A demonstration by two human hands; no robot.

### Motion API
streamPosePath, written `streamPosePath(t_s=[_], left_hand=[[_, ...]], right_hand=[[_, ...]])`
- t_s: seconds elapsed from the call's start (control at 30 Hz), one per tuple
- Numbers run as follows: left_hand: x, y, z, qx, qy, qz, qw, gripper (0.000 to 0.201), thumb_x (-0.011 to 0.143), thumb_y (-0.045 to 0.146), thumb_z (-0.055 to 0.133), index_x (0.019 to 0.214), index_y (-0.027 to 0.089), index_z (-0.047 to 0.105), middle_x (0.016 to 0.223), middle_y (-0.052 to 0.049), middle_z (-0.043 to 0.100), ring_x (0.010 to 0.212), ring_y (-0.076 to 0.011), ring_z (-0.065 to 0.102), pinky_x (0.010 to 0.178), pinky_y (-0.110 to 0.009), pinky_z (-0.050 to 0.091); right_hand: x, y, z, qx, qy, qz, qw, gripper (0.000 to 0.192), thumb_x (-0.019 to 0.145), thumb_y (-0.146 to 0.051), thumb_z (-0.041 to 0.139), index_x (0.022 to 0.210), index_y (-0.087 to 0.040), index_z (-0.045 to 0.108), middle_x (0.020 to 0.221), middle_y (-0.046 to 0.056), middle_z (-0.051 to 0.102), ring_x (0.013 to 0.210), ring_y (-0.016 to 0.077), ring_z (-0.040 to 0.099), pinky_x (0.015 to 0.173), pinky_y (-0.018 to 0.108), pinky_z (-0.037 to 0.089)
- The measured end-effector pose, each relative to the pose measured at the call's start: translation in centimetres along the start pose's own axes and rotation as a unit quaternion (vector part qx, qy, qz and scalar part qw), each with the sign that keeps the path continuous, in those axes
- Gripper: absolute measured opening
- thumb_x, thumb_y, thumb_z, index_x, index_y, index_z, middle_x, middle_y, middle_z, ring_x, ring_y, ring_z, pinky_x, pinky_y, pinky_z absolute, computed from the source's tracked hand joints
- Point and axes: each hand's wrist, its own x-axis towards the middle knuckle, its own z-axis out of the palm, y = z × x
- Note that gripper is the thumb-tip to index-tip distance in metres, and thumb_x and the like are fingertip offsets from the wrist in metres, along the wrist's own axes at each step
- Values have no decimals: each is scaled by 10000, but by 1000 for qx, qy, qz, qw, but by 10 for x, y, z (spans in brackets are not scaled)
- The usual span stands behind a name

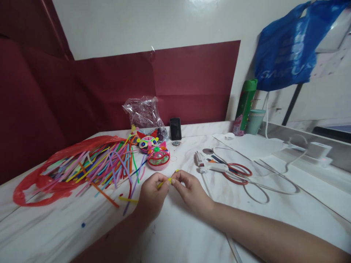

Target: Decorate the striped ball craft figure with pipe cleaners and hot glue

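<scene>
Tabletop (178,230): smooth, low sheen, grey-veined like marble; true material unclear. Wall (153,25): smooth, glossy, one bright reflection. Maroon sheet (194,80): matt, paper-like, lightly creased. Held yellow stem (159,185): matt, apparently fuzzy; core hidden. Pipe cleaners (115,164): soft, matt, fibrous pile. Red bag (79,145): thin, wrinkled, translucent plastic. Clear bag (142,111): crinkled film, sharp highlights. Blue bag (287,51): opaque plastic, semi-gloss, folded. Phone (176,129): smooth dark face, glass-like. Glue gun (216,167): smooth white plastic. Scissors (236,174): orange-red plastic handles. Cup (255,122): pale green, smooth, plastic-looking. Adapter (318,149): hard white plastic, satin.
</scene>
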Motion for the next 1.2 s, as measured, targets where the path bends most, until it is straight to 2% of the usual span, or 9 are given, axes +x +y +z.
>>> streamPosePath(t_s=[0.1,0.17,0.23,0.37,0.6,0.73,0.83,1.03,1.2], left_hand=[[3,-6,-3,105,-8,109,988,108,736,189,473,635,184,511,587,15,505,574,-127,490,541,-230,370],[3,-12,-4,175,-33,192,965,126,737,144,444,634,185,502,644,-15,544,642,-147,526,598,-254,390],[1,-18,-2,216,-59,233,946,140,744,123,426,641,187,495,657,-28,552,653,-156,534,607,-265,398],[-2,-24,1,248,-72,235,937,123,760,116,431,705,186,515,704,-38,577,699,-160,552,632,-264,424],[-6,-18,-2,248,-80,242,935,93,786,146,451,763,179,535,740,-41,590,725,-172,577,643,-276,457],[-6,-18,-2,231,-70,246,939,95,790,146,460,751,177,542,740,-44,591,725,-175,583,634,-273,452],[-5,-18,-1,166,-46,249,953,97,767,115,477,729,172,545,717,-38,585,710,-163,577,628,-257,442],[-3,-11,0,27,10,195,980,106,770,132,535,673,161,568,664,-17,595,664,-132,559,619,-231,421],[-5,-6,0,-3,20,127,992,84,752,145,543,675,159,574,640,0,584,627,-120,546,594,-222,415]], right_hand=[[6,2,-9,-108,-58,-89,988,135,847,-180,483,761,-178,587,721,32,619,712,163,546,674,283,406],[8,5,-14,-207,-83,-187,957,154,851,-142,470,768,-173,596,741,58,626,740,183,543,714,316,379],[7,10,-18,-287,-105,-254,917,190,873,-141,445,760,-168,596,717,69,614,716,189,529,704,328,351],[6,19,-18,-341,-106,-295,886,193,891,-152,439,769,-165,587,702,63,602,686,183,520,661,308,324],[4,21,-18,-334,-98,-324,880,222,890,-127,407,741,-160,568,647,38,564,629,166,497,634,293,325],[4,16,-19,-307,-108,-305,895,200,869,-122,411,741,-166,558,643,34,567,636,170,503,633,299,343],[5,12,-20,-262,-105,-268,921,191,871,-160,424,726,-173,549,653,34,575,652,172,518,645,301,371],[1,8,-15,-140,-53,-117,982,199,859,-283,475,707,-186,558,656,19,555,631,158,526,580,261,392],[-2,11,-6,-25,-37,-9,999,236,828,-383,526,724,-176,573,655,10,561,624,147,501,569,252,382]])
